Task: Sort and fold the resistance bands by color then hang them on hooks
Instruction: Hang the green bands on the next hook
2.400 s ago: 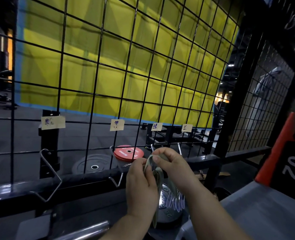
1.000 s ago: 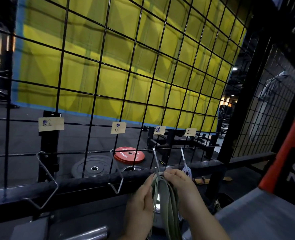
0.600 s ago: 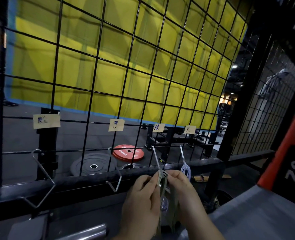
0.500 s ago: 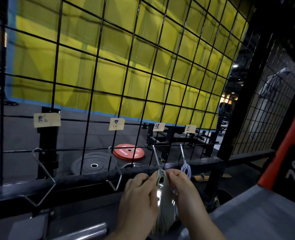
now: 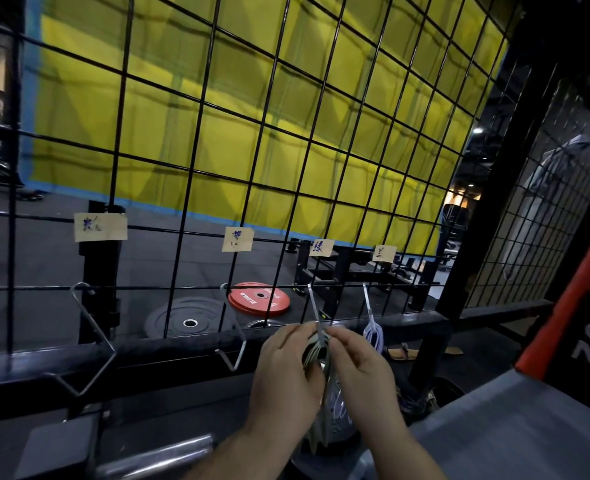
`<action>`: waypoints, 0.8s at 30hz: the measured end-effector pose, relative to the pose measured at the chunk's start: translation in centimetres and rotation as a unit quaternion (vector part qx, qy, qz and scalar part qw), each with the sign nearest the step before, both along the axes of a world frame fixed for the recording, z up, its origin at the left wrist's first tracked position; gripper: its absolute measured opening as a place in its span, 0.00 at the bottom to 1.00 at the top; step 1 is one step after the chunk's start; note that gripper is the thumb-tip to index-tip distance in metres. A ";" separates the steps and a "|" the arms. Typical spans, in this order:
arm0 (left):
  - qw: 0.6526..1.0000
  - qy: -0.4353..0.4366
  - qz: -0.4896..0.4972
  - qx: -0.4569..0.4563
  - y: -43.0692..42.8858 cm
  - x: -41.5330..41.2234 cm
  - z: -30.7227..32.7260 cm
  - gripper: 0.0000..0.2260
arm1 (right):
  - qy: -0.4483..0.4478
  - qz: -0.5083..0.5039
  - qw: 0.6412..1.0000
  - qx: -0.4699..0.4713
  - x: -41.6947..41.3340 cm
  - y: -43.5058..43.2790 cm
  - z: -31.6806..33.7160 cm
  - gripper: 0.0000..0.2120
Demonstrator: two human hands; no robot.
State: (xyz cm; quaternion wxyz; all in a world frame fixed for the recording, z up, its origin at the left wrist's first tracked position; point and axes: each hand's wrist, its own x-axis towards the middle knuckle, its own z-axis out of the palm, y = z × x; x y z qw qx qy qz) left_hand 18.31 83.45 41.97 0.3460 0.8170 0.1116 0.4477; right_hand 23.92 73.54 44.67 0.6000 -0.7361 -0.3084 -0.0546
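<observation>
A folded bundle of greenish resistance bands [image 5: 317,348] hangs down between my hands, its top fold pressed against the lower end of the third metal hook [image 5: 312,304] on the black wire grid. My left hand [image 5: 286,372] pinches the bundle from the left, and my right hand [image 5: 359,365] pinches it from the right. A pale purple band [image 5: 373,335] hangs on the fourth hook [image 5: 367,299]. Paper colour labels [image 5: 321,247] are taped above each hook.
Two bare hooks [image 5: 233,341] [image 5: 89,341] hang further left on the grid [image 5: 196,133]. Behind the grid lie a red weight plate [image 5: 259,299] and a black one [image 5: 189,320]. A grey surface [image 5: 515,431] and an orange-edged block marked 02 [image 5: 584,327] stand at right.
Both hands lifted the folded greenish bundle from chest height up and right to the third hook's tip, and it now hangs longer below my fingers.
</observation>
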 end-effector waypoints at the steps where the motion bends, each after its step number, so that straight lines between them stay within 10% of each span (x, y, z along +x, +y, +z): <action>1: 1.000 0.000 0.008 0.000 -0.1 0.1 -0.1 0.24 | -0.014 -0.007 1.000 -0.007 0.0 0.0 0.0 0.13; 24: 0.998 -0.048 0.011 -0.042 -1.0 0.8 -0.2 0.18 | -0.193 -0.026 0.975 -0.106 1.1 -1.7 -1.5 0.20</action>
